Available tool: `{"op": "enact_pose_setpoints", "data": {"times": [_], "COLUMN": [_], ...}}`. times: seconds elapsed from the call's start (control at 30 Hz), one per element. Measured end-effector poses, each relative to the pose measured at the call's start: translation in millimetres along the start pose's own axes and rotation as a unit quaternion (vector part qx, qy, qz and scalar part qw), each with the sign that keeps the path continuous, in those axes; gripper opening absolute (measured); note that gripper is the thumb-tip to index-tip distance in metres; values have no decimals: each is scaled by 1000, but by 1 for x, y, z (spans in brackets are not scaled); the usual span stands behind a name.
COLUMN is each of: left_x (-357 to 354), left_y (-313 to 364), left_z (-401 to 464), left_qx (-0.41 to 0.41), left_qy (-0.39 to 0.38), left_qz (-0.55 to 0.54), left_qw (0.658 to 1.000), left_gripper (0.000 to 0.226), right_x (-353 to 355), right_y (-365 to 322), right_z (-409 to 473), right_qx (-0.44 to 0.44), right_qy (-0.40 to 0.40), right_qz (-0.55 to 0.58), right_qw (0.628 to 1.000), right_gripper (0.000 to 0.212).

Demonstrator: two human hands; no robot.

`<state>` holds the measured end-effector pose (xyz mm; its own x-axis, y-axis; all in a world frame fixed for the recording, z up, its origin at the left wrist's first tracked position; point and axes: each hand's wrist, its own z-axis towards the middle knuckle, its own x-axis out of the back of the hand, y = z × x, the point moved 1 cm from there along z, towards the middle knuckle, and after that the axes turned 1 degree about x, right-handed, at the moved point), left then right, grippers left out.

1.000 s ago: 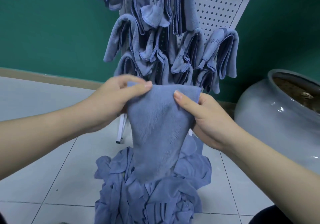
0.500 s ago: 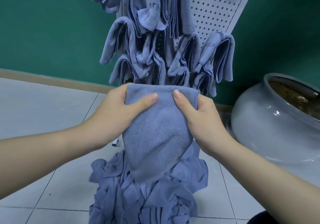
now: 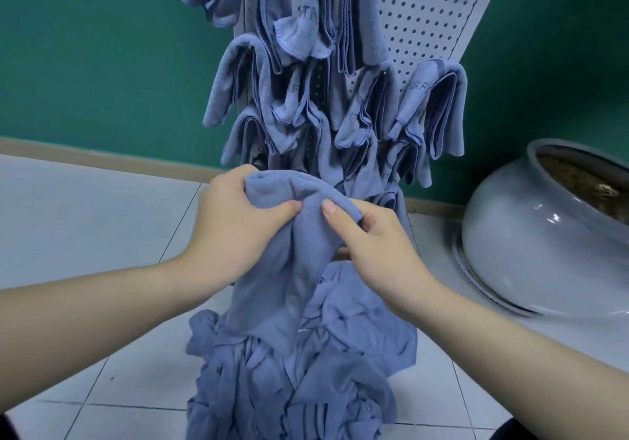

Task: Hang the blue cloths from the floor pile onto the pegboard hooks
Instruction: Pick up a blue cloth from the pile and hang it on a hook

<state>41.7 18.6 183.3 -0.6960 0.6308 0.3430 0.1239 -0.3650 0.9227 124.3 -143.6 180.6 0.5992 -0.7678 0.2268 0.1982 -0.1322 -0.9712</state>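
Green wall backs the pegboard [image 3: 429,14]. Below it, the left hand [image 3: 238,228] and right hand [image 3: 377,249] pinch one blue cloth [image 3: 289,235], now bunched closer together than before, above the floor pile [image 3: 299,381].

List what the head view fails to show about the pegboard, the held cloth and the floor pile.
- Pegboard: top cut off by the frame's upper edge; hooks buried under hung cloths.
- Held cloth: corners hidden in the left hand and right hand.
- Floor pile: front cut off by the bottom edge.
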Motion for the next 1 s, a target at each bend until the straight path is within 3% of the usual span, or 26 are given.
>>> {"op": "enact_pose_setpoints", "data": {"times": [0.13,0.4,0.53,0.7,0.83,0.93,1.0], "left_x": [-8,-8,-7,-10,-11,-10,-10], "left_y": [-2,9,8,10,10,10,9], "left_z": [-6,-26,-33,-32,-30,-26,-23], "left_qx": [4,-35,-86,-145,-155,-118,-82], "left_qy": [-1,-107,-153,-144,-127,-99,-89], "left_qz": [21,-52,-49,-7,-2,-19,-37], "left_qw": [1000,992,983,979,980,988,992], "left_gripper": [36,12,40,24,17,29,37], "right_x": [-7,-4,3,4,1,2,2], "right_y": [5,3,3,3,-9,-17,-19], "right_z": [4,7,11,7,-1,-6,-8], "right_qx": [-20,1,5,11,16,24,47], "right_qy": [9,40,52,14,-14,-65,-66], "right_qz": [-7,-28,-63,-43,-4,9,-2], "right_qw": [1000,999,997,999,1000,998,997], "right_gripper": [75,77,75,54,70,83,55]}}
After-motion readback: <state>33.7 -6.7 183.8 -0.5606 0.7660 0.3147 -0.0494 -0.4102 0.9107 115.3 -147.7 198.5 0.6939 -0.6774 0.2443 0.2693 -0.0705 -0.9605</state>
